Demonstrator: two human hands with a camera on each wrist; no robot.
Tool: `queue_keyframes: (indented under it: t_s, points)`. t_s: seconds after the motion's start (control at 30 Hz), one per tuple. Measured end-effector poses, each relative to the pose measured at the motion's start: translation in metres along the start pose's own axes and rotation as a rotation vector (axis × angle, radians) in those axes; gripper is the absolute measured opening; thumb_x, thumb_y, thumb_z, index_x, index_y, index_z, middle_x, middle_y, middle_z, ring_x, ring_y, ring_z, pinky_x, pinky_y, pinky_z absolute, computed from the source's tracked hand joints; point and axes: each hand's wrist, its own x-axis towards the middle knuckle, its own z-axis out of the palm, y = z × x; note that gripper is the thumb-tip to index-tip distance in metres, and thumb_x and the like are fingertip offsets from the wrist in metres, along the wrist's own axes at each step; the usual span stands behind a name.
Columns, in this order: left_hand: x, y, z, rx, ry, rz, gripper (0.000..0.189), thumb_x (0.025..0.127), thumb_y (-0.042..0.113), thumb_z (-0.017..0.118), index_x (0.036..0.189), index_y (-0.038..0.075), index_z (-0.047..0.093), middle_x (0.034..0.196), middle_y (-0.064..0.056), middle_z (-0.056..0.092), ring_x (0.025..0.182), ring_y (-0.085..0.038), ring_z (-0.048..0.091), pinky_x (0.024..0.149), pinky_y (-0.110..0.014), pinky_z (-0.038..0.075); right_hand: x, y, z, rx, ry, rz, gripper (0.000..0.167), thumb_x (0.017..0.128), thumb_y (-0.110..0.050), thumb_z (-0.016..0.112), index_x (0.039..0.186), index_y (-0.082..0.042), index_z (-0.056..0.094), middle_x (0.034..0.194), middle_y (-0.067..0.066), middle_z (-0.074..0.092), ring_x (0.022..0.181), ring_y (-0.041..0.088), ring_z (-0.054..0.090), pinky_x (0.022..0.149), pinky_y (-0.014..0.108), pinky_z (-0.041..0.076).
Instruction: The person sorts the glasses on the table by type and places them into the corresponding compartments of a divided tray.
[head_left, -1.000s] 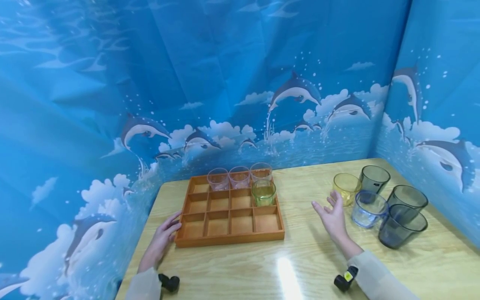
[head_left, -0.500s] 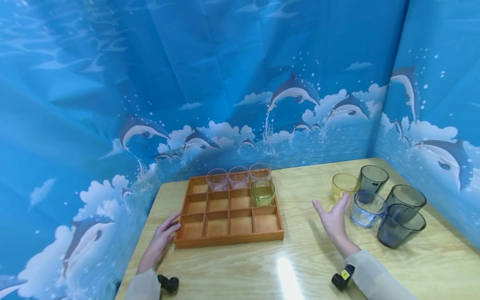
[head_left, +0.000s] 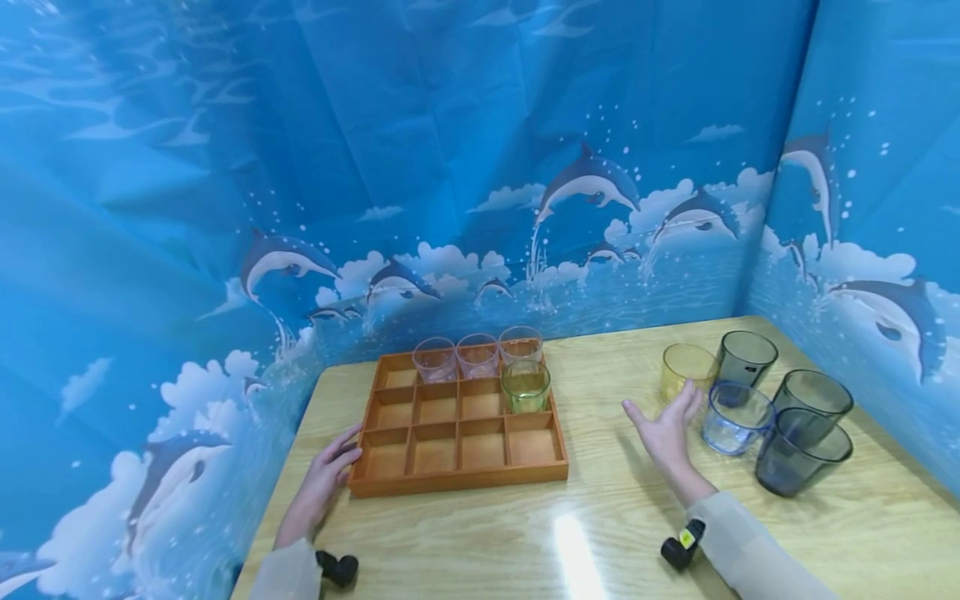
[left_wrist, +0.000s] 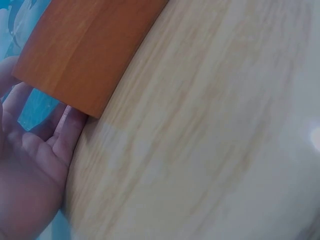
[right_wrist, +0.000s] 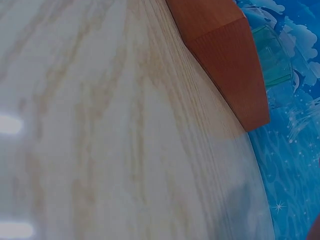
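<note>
My left hand (head_left: pixel 321 479) rests its fingers against the left side of a wooden compartment tray (head_left: pixel 459 481); the left wrist view shows those fingers (left_wrist: pixel 70 132) beside the tray's corner (left_wrist: pixel 90 60). Three pinkish clear glasses (head_left: pixel 477 360) occupy cells of the back row. A green glass (head_left: pixel 527 388) is in the right-hand cell of the middle row. At the right, my right hand (head_left: pixel 666 440) is spread, thumb apart from fingers, with nothing gripped. Its fingertips overlap the front of a yellow glass (head_left: pixel 684 367) in the head view; whether they touch it I cannot tell.
A blue glass (head_left: pixel 733 429) stands just right of my right hand. Behind and beside it are three dark grey glasses (head_left: pixel 748 354), close together. The wood-grain table (head_left: pixel 480 542) backs onto a blue dolphin-print curtain (head_left: pixel 450 167).
My right hand has shifted slightly, its fingers moving right and over the front of the yellow glass. My left hand and the tray stay where they were.
</note>
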Motion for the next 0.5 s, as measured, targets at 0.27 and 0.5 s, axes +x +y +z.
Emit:
queue_keyframes:
  t_s: [0.27,0.5]
  points:
    - [-0.001,0.0,0.0,0.006,-0.015,0.013,0.058,0.091,0.031,0.058,0.144,0.02,0.036,0.146,-0.012,0.028,0.131,-0.028,0.026,0.106,-0.055,0.018,0.014,0.001,0.003,-0.011,0.074,0.007,0.109,0.082,-0.028,0.07,0.145,-0.004,-0.016,0.148,0.022,-0.021,0.136,0.037,-0.013,0.108,0.052,0.003]
    - [-0.002,-0.001,0.001,0.005,0.005,0.003,0.056,0.09,0.032,0.058,0.142,0.021,0.039,0.145,-0.01,0.03,0.13,-0.028,0.027,0.105,-0.056,0.019,0.034,-0.001,0.008,-0.023,0.151,0.138,0.113,0.084,-0.04,0.066,0.142,-0.008,-0.026,0.148,0.018,-0.025,0.137,0.034,-0.01,0.11,0.047,0.005]
